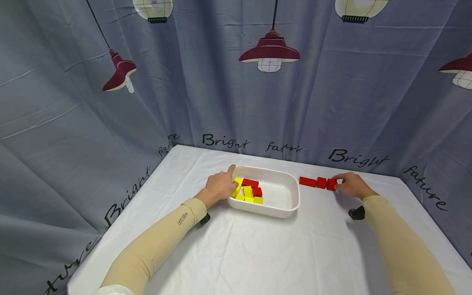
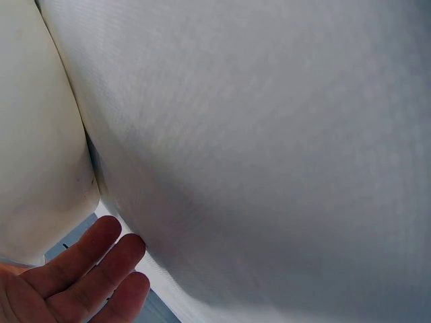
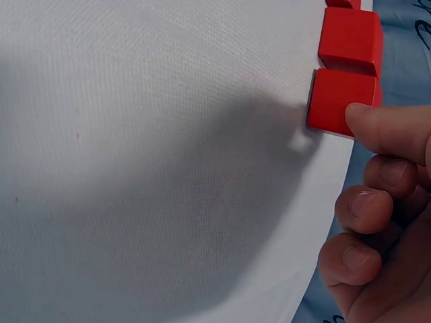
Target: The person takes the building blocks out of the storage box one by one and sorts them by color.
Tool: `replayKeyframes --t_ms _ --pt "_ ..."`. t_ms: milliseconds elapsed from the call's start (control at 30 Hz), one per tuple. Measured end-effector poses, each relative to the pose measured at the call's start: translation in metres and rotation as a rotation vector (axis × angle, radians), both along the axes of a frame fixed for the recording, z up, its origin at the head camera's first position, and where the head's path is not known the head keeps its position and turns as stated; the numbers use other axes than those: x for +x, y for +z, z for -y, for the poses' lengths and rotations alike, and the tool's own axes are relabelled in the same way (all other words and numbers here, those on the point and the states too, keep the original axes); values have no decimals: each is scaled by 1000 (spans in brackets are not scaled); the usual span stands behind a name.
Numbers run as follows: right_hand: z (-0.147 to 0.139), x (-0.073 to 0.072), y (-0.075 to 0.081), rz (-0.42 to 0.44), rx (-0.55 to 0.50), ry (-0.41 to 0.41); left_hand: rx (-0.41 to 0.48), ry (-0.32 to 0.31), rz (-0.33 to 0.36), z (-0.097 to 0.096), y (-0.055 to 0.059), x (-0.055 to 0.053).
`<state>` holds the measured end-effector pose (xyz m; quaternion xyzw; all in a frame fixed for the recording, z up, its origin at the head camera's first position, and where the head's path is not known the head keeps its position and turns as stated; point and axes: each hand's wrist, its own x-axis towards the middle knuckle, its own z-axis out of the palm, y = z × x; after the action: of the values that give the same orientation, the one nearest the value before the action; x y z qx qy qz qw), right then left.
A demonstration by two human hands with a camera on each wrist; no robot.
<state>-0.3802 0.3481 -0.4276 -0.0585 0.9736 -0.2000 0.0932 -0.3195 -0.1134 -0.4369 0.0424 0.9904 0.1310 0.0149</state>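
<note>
A white plastic tub (image 1: 282, 192) stands on the cloth-covered table with yellow blocks (image 1: 247, 191) and red blocks (image 1: 250, 182) gathered in its left half. My left hand (image 1: 220, 185) grips the tub's left rim, thumb over the inside and index finger along the edge. Its other fingers (image 2: 108, 269) lie outside by the wall in the left wrist view. Right of the tub runs a short row: a longer red block (image 1: 307, 181), a red cube (image 1: 321, 182) and an end red cube (image 3: 337, 101). My right hand (image 1: 352, 185) pinches that end cube, thumb on its near face.
White cloth covers the table (image 1: 258, 254), whose far edge runs just behind the tub and the row. A grey-blue curtain (image 1: 228, 94) with printed lamps and lettering hangs behind and at both sides. Dark devices (image 1: 357, 213) sit at the wrists.
</note>
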Motion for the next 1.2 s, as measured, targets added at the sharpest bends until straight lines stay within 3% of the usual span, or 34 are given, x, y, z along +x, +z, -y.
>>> replayKeyframes --t_ms 367,933,1200 --pt "1 -3 -5 18 6 7 5 -4 -9 2 -1 0" --pt "5 4 9 31 -22 -18 7 -6 -4 0 -1 0" --pt "20 7 21 7 -21 37 9 -4 -3 0 -1 -1"
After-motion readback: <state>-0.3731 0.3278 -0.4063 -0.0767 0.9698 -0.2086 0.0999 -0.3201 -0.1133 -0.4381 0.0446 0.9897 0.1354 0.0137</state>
